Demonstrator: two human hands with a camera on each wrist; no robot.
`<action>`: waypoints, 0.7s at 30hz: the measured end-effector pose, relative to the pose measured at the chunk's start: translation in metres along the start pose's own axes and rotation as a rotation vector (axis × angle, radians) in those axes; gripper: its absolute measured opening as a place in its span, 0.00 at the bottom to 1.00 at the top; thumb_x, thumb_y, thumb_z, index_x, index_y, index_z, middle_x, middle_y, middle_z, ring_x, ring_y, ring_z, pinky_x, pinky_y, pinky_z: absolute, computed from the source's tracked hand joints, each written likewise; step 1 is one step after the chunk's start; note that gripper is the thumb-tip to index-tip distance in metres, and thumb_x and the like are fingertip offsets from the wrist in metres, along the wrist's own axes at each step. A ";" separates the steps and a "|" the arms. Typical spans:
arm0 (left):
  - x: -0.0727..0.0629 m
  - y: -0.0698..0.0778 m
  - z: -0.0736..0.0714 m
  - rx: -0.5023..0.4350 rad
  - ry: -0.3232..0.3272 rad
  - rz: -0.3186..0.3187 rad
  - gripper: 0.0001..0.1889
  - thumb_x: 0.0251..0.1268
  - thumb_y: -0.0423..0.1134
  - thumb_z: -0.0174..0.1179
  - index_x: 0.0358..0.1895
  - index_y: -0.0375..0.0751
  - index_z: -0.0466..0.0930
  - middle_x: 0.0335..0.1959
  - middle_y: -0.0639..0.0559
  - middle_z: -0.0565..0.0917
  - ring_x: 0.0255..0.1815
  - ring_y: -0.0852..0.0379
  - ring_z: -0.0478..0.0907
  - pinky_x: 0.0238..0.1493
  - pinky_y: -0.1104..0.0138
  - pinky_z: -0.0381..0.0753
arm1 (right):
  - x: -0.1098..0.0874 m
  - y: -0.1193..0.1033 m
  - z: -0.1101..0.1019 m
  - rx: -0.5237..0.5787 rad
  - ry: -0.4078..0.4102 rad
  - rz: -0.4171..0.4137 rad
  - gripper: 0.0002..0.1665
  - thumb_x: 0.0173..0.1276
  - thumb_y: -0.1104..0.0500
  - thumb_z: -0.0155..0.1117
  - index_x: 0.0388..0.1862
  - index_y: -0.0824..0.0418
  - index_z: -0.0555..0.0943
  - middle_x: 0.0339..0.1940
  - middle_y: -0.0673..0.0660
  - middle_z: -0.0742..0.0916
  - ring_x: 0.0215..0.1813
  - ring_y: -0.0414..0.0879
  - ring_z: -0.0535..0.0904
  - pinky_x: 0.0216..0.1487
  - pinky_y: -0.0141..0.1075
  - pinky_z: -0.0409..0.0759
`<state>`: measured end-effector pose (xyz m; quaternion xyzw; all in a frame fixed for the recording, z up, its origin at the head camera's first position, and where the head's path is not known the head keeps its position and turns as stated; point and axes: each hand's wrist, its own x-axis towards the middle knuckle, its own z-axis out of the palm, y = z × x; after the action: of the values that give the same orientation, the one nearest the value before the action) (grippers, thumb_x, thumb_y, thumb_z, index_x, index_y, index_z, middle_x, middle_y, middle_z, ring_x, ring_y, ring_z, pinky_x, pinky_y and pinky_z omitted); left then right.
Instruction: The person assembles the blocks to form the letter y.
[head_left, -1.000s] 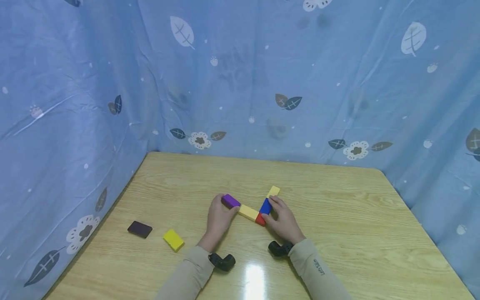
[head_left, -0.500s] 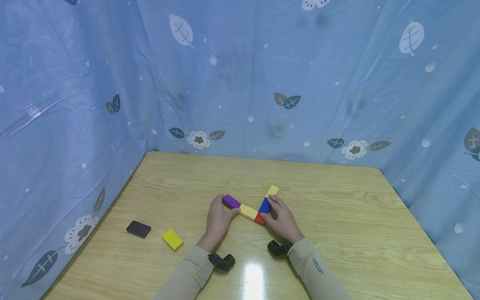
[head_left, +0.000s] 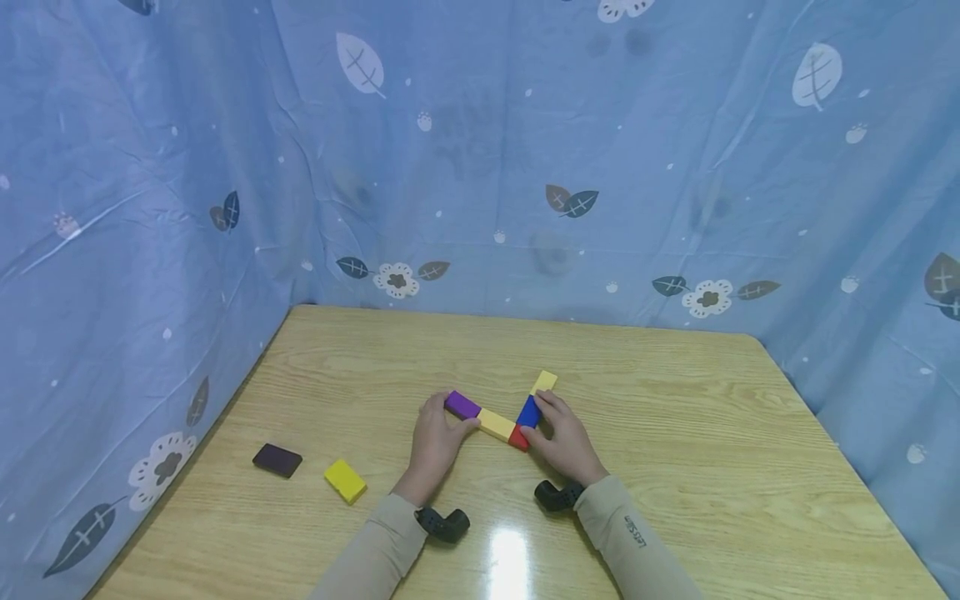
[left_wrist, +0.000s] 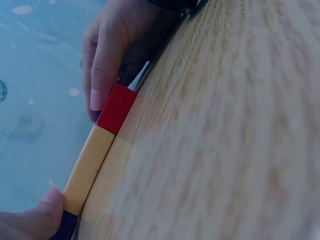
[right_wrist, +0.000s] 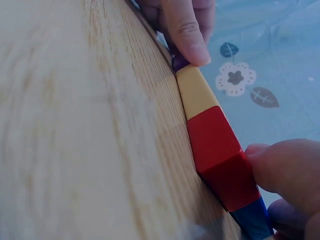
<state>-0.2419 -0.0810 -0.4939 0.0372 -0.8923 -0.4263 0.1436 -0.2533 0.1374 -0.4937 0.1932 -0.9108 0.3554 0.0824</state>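
Wood-grained tabletop (head_left: 675, 425) carries a bent row: the left hand (head_left: 435, 440) pinches a purple rectangular block (head_left: 462, 405) touching a cream rectangular block (head_left: 496, 425), whose other end meets a red block (head_left: 518, 438). The right hand (head_left: 568, 443) pinches the red block and a blue rectangular block (head_left: 528, 412), with a pale-yellow block (head_left: 544, 382) beyond. Uneven squeezing could buckle the joints or skew the corner.

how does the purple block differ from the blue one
The purple block slants up to the left in the head view; the blue block slants up to the right. The purple block ends the bent row, while the blue block sits between a red block and a pale yellow block. Both lie on the table.
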 end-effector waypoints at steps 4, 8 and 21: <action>-0.002 -0.001 -0.002 0.016 -0.003 -0.002 0.38 0.51 0.48 0.70 0.62 0.29 0.68 0.61 0.35 0.74 0.64 0.39 0.69 0.66 0.51 0.70 | 0.000 -0.001 0.002 0.001 0.006 -0.004 0.37 0.64 0.52 0.65 0.66 0.70 0.68 0.69 0.65 0.71 0.70 0.61 0.66 0.68 0.54 0.67; -0.005 -0.001 -0.006 0.011 -0.022 -0.015 0.40 0.51 0.48 0.70 0.64 0.28 0.66 0.64 0.33 0.70 0.67 0.37 0.65 0.68 0.49 0.67 | 0.000 -0.002 0.004 0.012 -0.004 0.000 0.37 0.64 0.51 0.65 0.67 0.69 0.68 0.69 0.65 0.70 0.70 0.61 0.65 0.68 0.54 0.66; -0.032 -0.006 -0.023 0.008 -0.143 0.005 0.46 0.55 0.50 0.67 0.72 0.32 0.53 0.72 0.32 0.57 0.73 0.34 0.53 0.71 0.43 0.55 | 0.001 0.005 0.000 0.017 -0.038 0.037 0.39 0.65 0.49 0.64 0.68 0.67 0.66 0.71 0.64 0.68 0.72 0.61 0.62 0.70 0.54 0.63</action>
<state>-0.2046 -0.0962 -0.4921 0.0049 -0.9021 -0.4239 0.0805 -0.2561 0.1405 -0.4966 0.1835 -0.9126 0.3608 0.0569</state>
